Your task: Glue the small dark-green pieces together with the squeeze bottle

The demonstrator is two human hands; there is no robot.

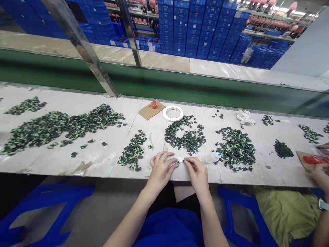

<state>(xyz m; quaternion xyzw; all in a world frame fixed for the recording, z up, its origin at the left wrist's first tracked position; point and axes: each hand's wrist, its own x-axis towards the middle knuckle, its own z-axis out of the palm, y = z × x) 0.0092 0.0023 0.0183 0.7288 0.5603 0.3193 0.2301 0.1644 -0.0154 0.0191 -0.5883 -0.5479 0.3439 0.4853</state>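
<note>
My left hand (161, 167) pinches a small black-and-green plastic part (177, 162) between thumb and fingertips near the table's front edge. Facing it, my right hand (196, 170) is closed on a tiny dark piece (183, 160), its tip close to the left hand's part. Whether the two pieces touch is too small to tell. Just beyond my hands lies a pile of small dark pieces (190, 139). Left of them is a heap of black-and-green parts (132, 151), and a larger such heap (236, 149) lies to the right. A white bottle with a blue tip (212, 157) rests beside my right hand.
A white tape roll (166, 115) and a red cup (154, 104) on cardboard (146, 112) sit behind the piles. Crumpled white paper (245, 117) lies farther right. A long heap of parts (38, 132) covers the left. Another person's hand (321, 176) is at the right edge.
</note>
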